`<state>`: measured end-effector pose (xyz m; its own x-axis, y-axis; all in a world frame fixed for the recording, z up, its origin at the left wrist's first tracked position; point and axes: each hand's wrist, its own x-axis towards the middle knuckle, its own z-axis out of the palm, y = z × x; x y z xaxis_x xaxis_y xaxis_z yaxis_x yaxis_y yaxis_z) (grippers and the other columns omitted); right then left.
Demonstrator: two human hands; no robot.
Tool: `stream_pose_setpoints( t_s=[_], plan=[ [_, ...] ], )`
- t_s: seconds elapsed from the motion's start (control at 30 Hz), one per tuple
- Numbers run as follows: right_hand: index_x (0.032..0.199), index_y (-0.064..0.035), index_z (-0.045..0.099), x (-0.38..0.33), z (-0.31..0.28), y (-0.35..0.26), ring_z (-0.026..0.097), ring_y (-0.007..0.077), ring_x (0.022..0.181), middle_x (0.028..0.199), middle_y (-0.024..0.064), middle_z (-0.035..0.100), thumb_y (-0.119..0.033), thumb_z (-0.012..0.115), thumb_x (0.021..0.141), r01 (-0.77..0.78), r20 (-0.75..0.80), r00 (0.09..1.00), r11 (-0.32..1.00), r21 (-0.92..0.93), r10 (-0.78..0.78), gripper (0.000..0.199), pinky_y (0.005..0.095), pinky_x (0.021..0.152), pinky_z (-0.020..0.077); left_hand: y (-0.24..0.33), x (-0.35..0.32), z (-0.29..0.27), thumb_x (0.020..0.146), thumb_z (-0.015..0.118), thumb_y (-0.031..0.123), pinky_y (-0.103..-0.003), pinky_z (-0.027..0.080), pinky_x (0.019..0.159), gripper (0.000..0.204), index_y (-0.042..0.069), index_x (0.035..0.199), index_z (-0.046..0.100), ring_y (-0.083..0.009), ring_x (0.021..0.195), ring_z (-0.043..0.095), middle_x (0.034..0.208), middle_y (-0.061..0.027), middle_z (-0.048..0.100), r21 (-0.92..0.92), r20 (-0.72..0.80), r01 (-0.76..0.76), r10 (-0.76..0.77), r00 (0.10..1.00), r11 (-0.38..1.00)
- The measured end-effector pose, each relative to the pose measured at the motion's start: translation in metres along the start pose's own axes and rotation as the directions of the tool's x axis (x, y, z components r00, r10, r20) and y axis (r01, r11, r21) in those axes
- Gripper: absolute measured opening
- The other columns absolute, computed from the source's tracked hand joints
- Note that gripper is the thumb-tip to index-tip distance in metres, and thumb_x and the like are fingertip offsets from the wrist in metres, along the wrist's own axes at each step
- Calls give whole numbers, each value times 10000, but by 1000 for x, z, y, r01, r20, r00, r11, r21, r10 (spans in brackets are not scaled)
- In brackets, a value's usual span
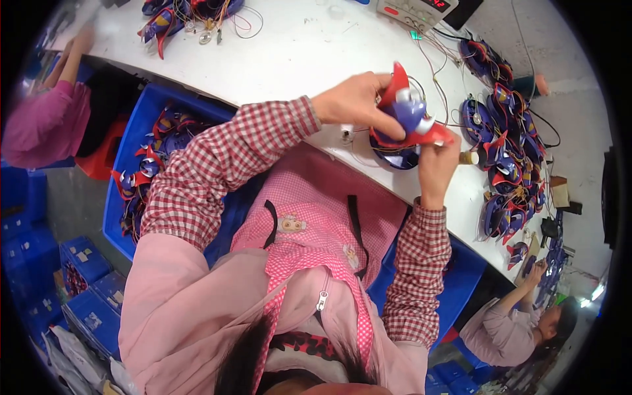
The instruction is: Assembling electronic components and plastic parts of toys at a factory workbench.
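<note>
Above the white workbench (303, 59), both hands hold a purple plastic toy part (411, 113) with white horn-like pieces and red pointed wings. My left hand (355, 105) is closed on its left side, thumb along the lower edge. On the right, my right hand (439, 158) pinches the tip of the lower red wing. A round dark blue base (395, 157) shows just below the toy part; whether they are joined I cannot tell. Thin wires run beside it. Close to my right hand lies a small cylinder (469, 158) with a pale end.
Several similar purple and red toys (507, 171) crowd the bench's right side, with more at the far left (164, 26). A power supply box (415, 12) stands at the back, trailing wires. A blue bin (117, 204) holds more toys. Co-workers sit at left (49, 125) and right (503, 329).
</note>
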<state>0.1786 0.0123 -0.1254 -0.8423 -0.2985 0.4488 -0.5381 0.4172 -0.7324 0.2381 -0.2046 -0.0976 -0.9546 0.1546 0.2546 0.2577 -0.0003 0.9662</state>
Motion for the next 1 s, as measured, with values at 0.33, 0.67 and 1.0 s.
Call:
stream_pose_setpoints(
  t_s=[0.33, 0.67, 1.0],
  plan=[
    [1150, 21, 467, -7, 5, -21, 522, 201, 992, 1057, 116, 542, -8, 556, 840, 67, 47, 996, 992, 110, -73, 325, 307, 888, 413, 4, -11, -5, 529, 825, 451, -332, 473, 778, 626, 5, 917, 617, -257, 909, 610, 988, -149, 637, 887, 29, -273, 545, 838, 372],
    [1171, 4, 467, 26, 65, -137, 495, 206, 1031, 1104, 126, 511, -150, 578, 906, 10, 294, 946, 917, 398, -138, 326, 312, 848, 431, 80, -132, -102, 688, 720, 0, -318, 476, 899, 459, 36, 1120, 570, -169, 932, 611, 1018, -65, 631, -387, -584, -262, -15, 812, 884],
    [1080, -10, 538, -6, 107, -80, 463, 325, 1032, 1075, 161, 513, -143, 622, 810, 461, 474, 815, 869, -181, -334, 312, 417, 886, 361, 73, -276, -394, 770, 716, 185, -281, 526, 741, 479, 55, 1172, 490, -159, 843, 632, 921, -45, 623, 283, -939, 81, 258, 228, 956]
  ],
)
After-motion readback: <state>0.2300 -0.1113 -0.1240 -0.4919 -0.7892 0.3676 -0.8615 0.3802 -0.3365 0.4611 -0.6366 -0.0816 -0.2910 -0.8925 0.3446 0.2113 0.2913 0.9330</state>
